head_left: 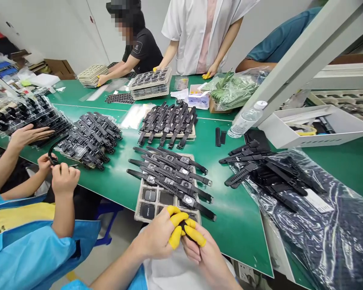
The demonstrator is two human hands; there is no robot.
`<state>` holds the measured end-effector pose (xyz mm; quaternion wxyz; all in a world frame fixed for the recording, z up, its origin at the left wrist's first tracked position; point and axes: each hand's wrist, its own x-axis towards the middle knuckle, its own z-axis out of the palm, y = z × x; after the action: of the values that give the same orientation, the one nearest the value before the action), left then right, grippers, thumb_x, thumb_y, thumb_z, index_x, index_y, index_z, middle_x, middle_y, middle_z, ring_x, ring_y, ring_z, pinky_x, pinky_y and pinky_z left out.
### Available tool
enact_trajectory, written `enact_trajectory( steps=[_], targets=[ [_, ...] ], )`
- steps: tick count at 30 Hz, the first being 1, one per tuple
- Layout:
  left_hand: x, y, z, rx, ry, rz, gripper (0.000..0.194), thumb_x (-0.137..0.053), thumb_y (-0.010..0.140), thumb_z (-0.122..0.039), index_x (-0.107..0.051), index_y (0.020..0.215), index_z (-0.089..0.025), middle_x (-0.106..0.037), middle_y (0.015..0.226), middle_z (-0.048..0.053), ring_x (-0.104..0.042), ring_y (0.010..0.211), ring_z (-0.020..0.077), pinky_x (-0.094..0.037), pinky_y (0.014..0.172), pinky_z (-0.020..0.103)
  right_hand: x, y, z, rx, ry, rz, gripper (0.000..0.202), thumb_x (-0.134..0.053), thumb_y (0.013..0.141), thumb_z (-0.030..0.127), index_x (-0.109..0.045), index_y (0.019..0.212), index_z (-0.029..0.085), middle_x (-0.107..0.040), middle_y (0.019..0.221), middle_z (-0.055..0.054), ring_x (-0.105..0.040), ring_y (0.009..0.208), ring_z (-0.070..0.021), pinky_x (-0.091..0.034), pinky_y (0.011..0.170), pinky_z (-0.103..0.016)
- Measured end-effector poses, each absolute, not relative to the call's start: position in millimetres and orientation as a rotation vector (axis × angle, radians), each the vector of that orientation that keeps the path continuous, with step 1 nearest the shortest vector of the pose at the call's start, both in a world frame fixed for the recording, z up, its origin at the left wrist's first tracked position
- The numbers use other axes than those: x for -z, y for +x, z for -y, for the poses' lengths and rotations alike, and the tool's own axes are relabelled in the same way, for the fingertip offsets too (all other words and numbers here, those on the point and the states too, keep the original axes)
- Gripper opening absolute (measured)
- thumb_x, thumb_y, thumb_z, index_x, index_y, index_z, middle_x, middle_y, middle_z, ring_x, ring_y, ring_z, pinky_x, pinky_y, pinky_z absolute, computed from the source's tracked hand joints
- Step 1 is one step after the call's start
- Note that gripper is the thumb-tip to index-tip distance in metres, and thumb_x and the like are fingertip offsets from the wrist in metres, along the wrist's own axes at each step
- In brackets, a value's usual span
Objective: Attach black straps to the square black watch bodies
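My left hand (160, 235) and my right hand (199, 245), both with yellow finger cots, pinch a small black watch piece (183, 228) between them. The fingers cover most of it, so its exact shape is hidden. Just beyond my hands lies a beige compartment tray (136, 212). Square black watch bodies (150, 195) sit in its near pockets. Across its far part lie several smartwatches (168, 174) with black straps, backs facing up.
Behind the tray is another stack of strapped watches (169, 121). Loose black straps (269, 169) lie on a plastic bag (329, 225) at right, near a water bottle (248, 119) and white box (317, 127). A co-worker's hands (63, 177) work at left; other people stand across the green table (224, 193).
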<state>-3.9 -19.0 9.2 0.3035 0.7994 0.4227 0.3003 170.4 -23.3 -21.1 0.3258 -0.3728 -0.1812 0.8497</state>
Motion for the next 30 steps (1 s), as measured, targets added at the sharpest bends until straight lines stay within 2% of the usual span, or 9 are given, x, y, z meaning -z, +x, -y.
enact_trajectory(
  steps=[4,9,14,18,21,24,26,28,30],
  targets=[
    [-19.8,-6.6,15.0,-0.657,2.314,-1.183,0.033,-0.044,0.097,-0.019,-0.056,0.127,-0.014,-0.063,0.107,0.014,-0.059,0.098,0.0258,-0.059,0.085,0.042,19.7,172.5,23.1,-2.309,-0.991,0.522,0.058,-0.083,0.073,0.069,-0.052,0.082,0.021,-0.028,0.048,0.015,-0.009,0.044,-0.0032,-0.015,0.042,-0.018],
    [-22.4,-11.1,15.7,-0.713,2.278,-1.091,0.031,-0.040,0.097,-0.019,-0.056,0.124,-0.015,-0.064,0.108,0.014,-0.060,0.098,0.0253,-0.058,0.088,0.040,12.0,172.4,18.7,-2.327,-0.948,0.559,0.057,-0.081,0.075,0.070,-0.051,0.082,0.022,-0.026,0.046,0.015,-0.010,0.043,-0.0040,-0.015,0.043,-0.019],
    [-20.8,-14.4,18.8,-0.485,2.405,-1.190,0.032,-0.048,0.092,-0.019,-0.060,0.121,-0.013,-0.064,0.103,0.016,-0.060,0.097,0.0297,-0.059,0.086,0.045,10.1,172.5,16.1,-2.365,-1.005,0.655,0.059,-0.080,0.074,0.072,-0.053,0.088,0.022,-0.028,0.047,0.015,-0.010,0.044,-0.0048,-0.014,0.044,-0.020],
    [-24.8,-15.4,16.0,-0.482,2.225,-1.121,0.035,-0.048,0.095,-0.019,-0.058,0.128,-0.017,-0.066,0.110,0.014,-0.063,0.101,0.0269,-0.060,0.088,0.040,17.0,171.4,19.3,-2.335,-0.965,0.713,0.057,-0.072,0.080,0.074,-0.055,0.092,0.022,-0.029,0.046,0.014,-0.013,0.043,-0.0061,-0.018,0.044,-0.021],
    [-25.7,-19.9,12.4,-0.447,2.150,-1.111,0.041,-0.054,0.100,-0.028,-0.052,0.139,-0.019,-0.068,0.122,0.015,-0.067,0.109,0.0272,-0.060,0.093,0.039,16.7,175.6,15.7,-2.108,-0.988,1.006,0.050,-0.064,0.089,0.071,-0.057,0.094,0.022,-0.045,0.053,0.008,-0.032,0.045,-0.0096,-0.032,0.048,-0.024],
    [-27.0,-37.5,3.2,-0.324,2.134,-1.183,0.041,-0.056,0.101,-0.030,-0.053,0.141,-0.021,-0.071,0.121,0.012,-0.071,0.107,0.0273,-0.060,0.092,0.039,8.4,191.4,3.1,-1.719,-1.097,1.620,0.033,-0.065,0.095,0.055,-0.063,0.095,0.022,-0.069,0.081,-0.004,-0.060,0.071,-0.0185,-0.045,0.068,-0.030],
    [-29.6,-56.4,-10.2,-0.257,2.117,-1.241,0.033,-0.056,0.100,-0.028,-0.060,0.132,-0.021,-0.074,0.113,0.011,-0.072,0.101,0.0266,-0.059,0.091,0.038,2.4,205.3,-8.8,-1.513,-1.146,1.978,0.023,-0.057,0.101,0.042,-0.066,0.095,0.022,-0.074,0.094,-0.008,-0.065,0.083,-0.0220,-0.045,0.075,-0.032],
    [-32.1,-75.6,-29.7,-0.204,2.127,-1.267,0.020,-0.055,0.100,-0.027,-0.068,0.114,-0.022,-0.074,0.102,0.009,-0.072,0.095,0.0254,-0.057,0.090,0.036,-1.0,215.3,-21.2,-1.314,-1.219,2.217,0.026,-0.047,0.104,0.032,-0.067,0.092,0.021,-0.074,0.094,-0.009,-0.065,0.080,-0.0216,-0.043,0.072,-0.031],
    [-32.6,-89.5,-51.4,-0.195,2.144,-1.285,0.015,-0.055,0.099,-0.026,-0.070,0.103,-0.022,-0.072,0.097,0.008,-0.070,0.094,0.0251,-0.055,0.090,0.035,-1.2,216.7,-32.5,-1.097,-1.346,2.377,0.028,-0.043,0.102,0.025,-0.066,0.086,0.020,-0.073,0.091,-0.009,-0.065,0.074,-0.0204,-0.040,0.066,-0.030]
  ],
)
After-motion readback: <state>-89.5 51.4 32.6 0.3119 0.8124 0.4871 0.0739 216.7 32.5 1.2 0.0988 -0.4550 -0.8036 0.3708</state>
